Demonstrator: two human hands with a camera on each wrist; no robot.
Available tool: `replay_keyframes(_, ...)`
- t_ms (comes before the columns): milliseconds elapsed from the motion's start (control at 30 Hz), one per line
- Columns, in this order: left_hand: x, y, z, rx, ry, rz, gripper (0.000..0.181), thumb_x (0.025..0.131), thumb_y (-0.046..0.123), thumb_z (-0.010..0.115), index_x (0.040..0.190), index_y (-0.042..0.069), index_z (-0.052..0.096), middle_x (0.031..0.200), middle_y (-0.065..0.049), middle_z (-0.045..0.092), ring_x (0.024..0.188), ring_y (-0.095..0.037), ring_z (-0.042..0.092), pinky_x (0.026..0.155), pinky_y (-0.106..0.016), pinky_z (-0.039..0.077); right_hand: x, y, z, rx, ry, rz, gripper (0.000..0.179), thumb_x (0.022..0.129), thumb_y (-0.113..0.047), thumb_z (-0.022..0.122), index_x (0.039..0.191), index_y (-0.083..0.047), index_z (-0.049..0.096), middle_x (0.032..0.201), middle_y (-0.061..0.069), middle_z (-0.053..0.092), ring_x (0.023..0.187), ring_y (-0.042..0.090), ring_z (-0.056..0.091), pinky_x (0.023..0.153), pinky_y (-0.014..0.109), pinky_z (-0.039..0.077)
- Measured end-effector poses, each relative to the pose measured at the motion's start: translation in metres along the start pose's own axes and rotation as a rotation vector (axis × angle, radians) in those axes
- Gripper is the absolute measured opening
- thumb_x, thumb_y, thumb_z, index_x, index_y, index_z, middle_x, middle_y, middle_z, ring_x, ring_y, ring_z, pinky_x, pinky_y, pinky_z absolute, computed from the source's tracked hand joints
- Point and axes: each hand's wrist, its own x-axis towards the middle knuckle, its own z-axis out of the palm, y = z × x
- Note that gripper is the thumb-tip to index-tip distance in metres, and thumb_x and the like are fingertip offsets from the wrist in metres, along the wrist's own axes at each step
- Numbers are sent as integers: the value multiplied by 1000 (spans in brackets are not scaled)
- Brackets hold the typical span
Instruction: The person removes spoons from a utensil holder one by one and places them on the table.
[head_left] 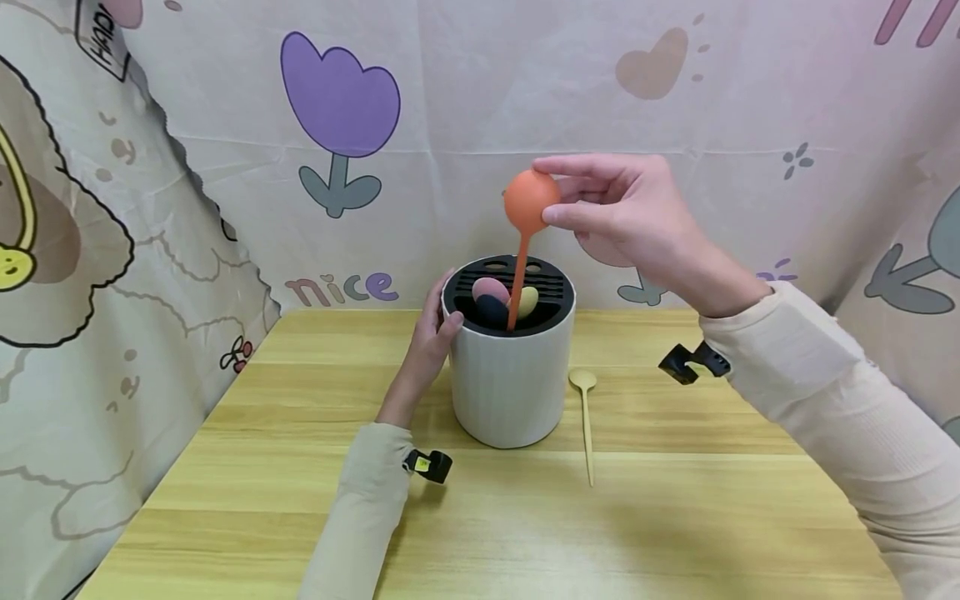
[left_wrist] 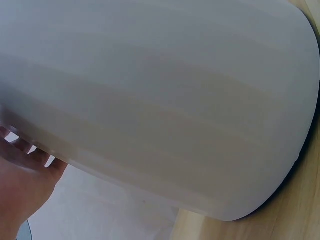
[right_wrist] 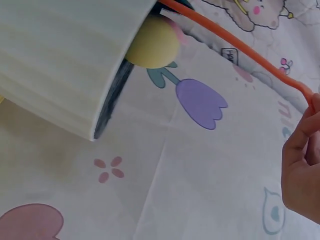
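A white ribbed utensil holder (head_left: pixel 510 392) with a black slotted top stands upright on the table. My left hand (head_left: pixel 431 337) grips its upper left side, thumb at the front rim; the holder's wall fills most of the left wrist view. Above the holder, my right hand (head_left: pixel 630 204) pinches the round head of an orange spoon (head_left: pixel 528 202) between thumb and fingers. The spoon's handle points down into the front opening, and its lower end is hidden. Pink (head_left: pixel 490 288), dark blue (head_left: pixel 491 312) and yellow utensil heads (head_left: pixel 528 300) show in that same opening.
A thin pale-yellow spoon (head_left: pixel 582 381) lies on the wooden table (head_left: pixel 300 483) just right of the holder. A patterned cloth (head_left: pixel 480 75) hangs behind the table and along its sides. Each sleeve carries a black wrist mount (head_left: pixel 693 363).
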Motion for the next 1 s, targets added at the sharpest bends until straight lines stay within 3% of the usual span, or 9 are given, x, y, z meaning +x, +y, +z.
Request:
replay_keyframes(167, 1, -1, 1, -8, -1, 1, 87, 85, 55, 48, 152, 6, 23, 156, -15, 24, 141, -26, 24, 113, -46, 23, 1, -9, -2, 30, 46, -75, 47, 74, 13, 73, 119, -1, 68, 94, 12, 71, 90, 23, 65, 77, 23, 49)
replay_keyframes(367, 0, -1, 1, -5, -3, -11, 88, 84, 56, 47, 153, 7, 22, 157, -13, 22, 141, -26, 24, 112, -48, 24, 1, -20, -3, 44, 85, -97, 51, 69, 17, 74, 117, 0, 69, 99, 12, 71, 93, 24, 64, 85, 25, 47)
replay_keyframes(500, -1, -1, 1, -8, 1, -15, 87, 85, 55, 47, 153, 7, 22, 157, -13, 22, 141, -26, 24, 112, -49, 24, -1, -20, -5, -7, 61, -52, 53, 70, 15, 76, 119, -2, 68, 106, 12, 70, 97, 24, 64, 85, 24, 48)
replay_keyframes(733, -1, -1, 0, -13, 1, -3, 91, 85, 60, 47, 153, 5, 22, 157, -14, 22, 141, -27, 24, 112, -48, 24, -7, -6, -11, -225, 21, 65, 55, 73, 3, 80, 125, -6, 66, 109, 7, 70, 95, 19, 66, 73, 21, 50)
replay_keyframes(900, -1, -1, 1, -8, 4, -4, 95, 83, 64, 48, 153, 5, 21, 157, -13, 23, 141, -26, 25, 112, -47, 25, -13, 11, -19, -247, 3, 146, 57, 75, 2, 79, 128, -6, 63, 105, 7, 72, 93, 16, 68, 76, 23, 54)
replay_keyframes(1000, -1, -1, 1, -12, 8, -7, 94, 84, 64, 48, 153, 6, 21, 157, -13, 22, 141, -25, 25, 112, -47, 25, -16, 21, -24, -302, -12, 153, 56, 76, 0, 79, 128, -5, 63, 100, 5, 72, 90, 15, 68, 78, 23, 53)
